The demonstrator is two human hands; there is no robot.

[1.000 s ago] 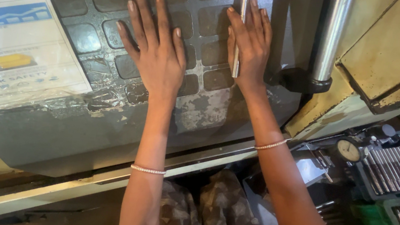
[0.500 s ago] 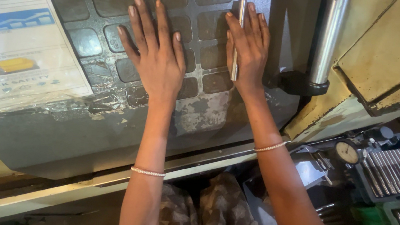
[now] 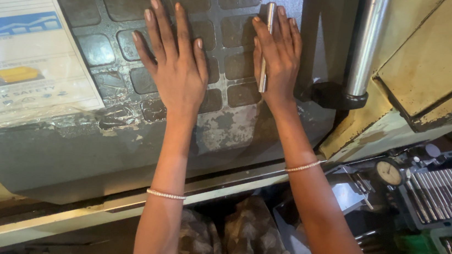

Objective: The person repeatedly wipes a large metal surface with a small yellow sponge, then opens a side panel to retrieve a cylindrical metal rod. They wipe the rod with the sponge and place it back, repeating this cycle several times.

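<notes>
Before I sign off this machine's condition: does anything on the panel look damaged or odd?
Yes. Below the hands, the grey keypad panel has a worn, flaking patch, and the clear film beside the poster is wrinkled and peeling.

One head camera looks steeply down, close over a dark panel (image 3: pixel 124 150).

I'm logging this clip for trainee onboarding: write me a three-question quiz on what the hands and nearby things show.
1. True or false: the left hand lies flat, fingers spread, on the dark grey metal panel with raised square pads.
2. What does the right hand press against that panel?
A) a thin silver metal rod
B) a red cloth
C) a paper sheet
3. Fill in: at lower right, beside the round dial gauge, a grey case holds a row of metal ____.

Key:
1. True.
2. A, the thin silver metal rod.
3. Pins.
</notes>
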